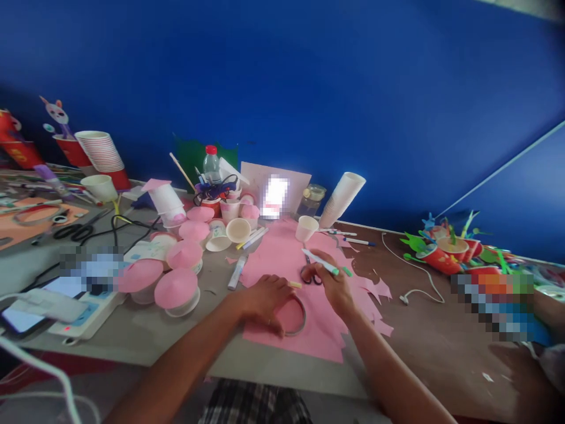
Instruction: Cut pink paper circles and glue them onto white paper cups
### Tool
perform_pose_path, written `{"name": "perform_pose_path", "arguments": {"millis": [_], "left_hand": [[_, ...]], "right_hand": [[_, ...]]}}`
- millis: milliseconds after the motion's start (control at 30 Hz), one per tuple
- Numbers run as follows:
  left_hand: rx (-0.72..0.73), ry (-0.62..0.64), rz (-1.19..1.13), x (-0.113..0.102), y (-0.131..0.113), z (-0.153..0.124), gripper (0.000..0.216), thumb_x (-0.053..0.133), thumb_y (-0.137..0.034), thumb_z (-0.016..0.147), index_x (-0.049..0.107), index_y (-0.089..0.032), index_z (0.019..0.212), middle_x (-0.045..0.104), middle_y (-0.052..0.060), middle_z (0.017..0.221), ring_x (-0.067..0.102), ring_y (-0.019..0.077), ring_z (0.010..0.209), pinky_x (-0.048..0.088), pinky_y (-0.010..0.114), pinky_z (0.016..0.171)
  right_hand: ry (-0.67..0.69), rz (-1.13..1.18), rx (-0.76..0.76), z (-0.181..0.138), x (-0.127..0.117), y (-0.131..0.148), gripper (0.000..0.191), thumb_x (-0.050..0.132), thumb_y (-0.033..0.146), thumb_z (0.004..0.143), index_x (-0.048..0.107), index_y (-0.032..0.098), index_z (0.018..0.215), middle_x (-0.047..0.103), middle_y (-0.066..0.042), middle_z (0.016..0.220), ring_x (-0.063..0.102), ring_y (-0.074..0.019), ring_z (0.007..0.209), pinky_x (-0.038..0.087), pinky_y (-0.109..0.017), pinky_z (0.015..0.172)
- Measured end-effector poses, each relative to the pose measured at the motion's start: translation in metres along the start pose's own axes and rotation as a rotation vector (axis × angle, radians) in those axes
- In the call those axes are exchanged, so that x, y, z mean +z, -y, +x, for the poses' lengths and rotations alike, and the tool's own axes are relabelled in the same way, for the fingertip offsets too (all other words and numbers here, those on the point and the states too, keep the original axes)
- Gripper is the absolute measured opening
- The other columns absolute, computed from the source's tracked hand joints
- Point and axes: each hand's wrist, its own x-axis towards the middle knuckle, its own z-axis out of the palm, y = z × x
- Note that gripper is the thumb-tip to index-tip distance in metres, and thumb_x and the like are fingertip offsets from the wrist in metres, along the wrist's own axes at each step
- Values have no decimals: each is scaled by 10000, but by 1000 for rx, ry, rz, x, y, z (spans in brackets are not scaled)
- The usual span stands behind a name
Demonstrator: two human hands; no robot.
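Note:
My left hand is spread over a thin grey ring, which looks like a roll of tape, and holds it down flat on a large sheet of pink paper. My right hand is closed around a white marker with a green end, held tilted above the paper. A small green piece, perhaps a cap, shows just beyond that hand. Dark-handled scissors lie on the sheet, partly hidden by my right fingers. A short yellowish piece sits near the ring's upper edge.
On the left stand several paper cups with pink cone tops and a power strip. Behind the sheet are a lit phone, a glass jar and stacked cups. Another person's arm is at far right.

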Motion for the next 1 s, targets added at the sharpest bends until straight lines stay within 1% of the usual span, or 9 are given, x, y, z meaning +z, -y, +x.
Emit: {"name": "perform_pose_path", "arguments": {"millis": [67, 133, 167, 267, 367, 500, 767, 900, 1000], "left_hand": [[-6, -6, -5, 0, -1, 0, 856, 731, -587, 580, 402, -215, 1278, 430, 130, 1315, 392, 332, 1211, 295, 462, 1025], [-23, -6, -21, -1, -2, 0, 863, 741, -578, 572, 399, -217, 1277, 418, 138, 1311, 401, 340, 1204, 312, 471, 1009], [-27, -6, -32, -2, -3, 0, 854, 742, -574, 573, 404, -220, 1272, 419, 137, 1300, 413, 338, 1192, 328, 467, 996], [-13, -15, -35, -3, -5, -1, 837, 743, -579, 567, 429, -219, 1254, 393, 139, 1312, 413, 338, 1192, 321, 464, 1010], [-16, -7, -14, -3, -6, 0, 878, 734, -595, 567, 410, -193, 1277, 378, 158, 1321, 413, 343, 1189, 315, 470, 1019], [-37, 29, 17, -5, -6, 2, 925, 732, -609, 557, 398, -154, 1291, 385, 182, 1320, 401, 370, 1199, 325, 497, 1006], [-28, 63, 90, -10, -12, 7, 917, 732, -603, 538, 418, -141, 1264, 430, 197, 1299, 448, 374, 1146, 373, 490, 956], [-20, 114, 148, -13, -13, 15, 838, 733, -568, 523, 470, -156, 1203, 466, 184, 1274, 462, 363, 1134, 388, 460, 941], [-11, 178, 189, -22, -20, 22, 741, 707, -522, 554, 513, -146, 1162, 495, 169, 1254, 460, 336, 1133, 399, 422, 930]], "right_hand": [[13, -174, -75, -18, 4, 1, 228, 482, 323, 916, 551, 239, 1117, 653, -12, 736, 608, -176, 714, 480, -354, 736], [33, -372, -161, -41, 5, -1, 263, 480, 263, 913, 540, 256, 1169, 669, -51, 863, 619, -211, 848, 475, -389, 811], [70, -468, -198, -54, 5, -3, 293, 484, 236, 905, 536, 263, 1192, 663, -72, 940, 614, -227, 902, 475, -401, 827], [152, -673, -291, -86, 3, -12, 355, 484, 184, 881, 535, 271, 1221, 643, -106, 1027, 596, -265, 963, 495, -423, 809], [185, -808, -347, -103, 0, -22, 462, 486, 152, 861, 470, 275, 1306, 627, -112, 1123, 561, -288, 1067, 500, -461, 853], [190, -864, -372, -104, -2, -27, 533, 478, 138, 856, 400, 272, 1366, 596, -113, 1213, 536, -292, 1132, 504, -485, 884], [164, -876, -344, -102, -1, -28, 454, 475, 141, 863, 473, 274, 1297, 615, -105, 1180, 538, -293, 1122, 486, -499, 901], [164, -881, -322, -102, -1, -29, 423, 456, 140, 869, 492, 246, 1276, 604, -116, 1178, 522, -291, 1129, 478, -497, 905], [156, -889, -299, -103, -2, -28, 418, 441, 148, 874, 493, 236, 1279, 590, -117, 1183, 519, -277, 1139, 477, -480, 914]]}}
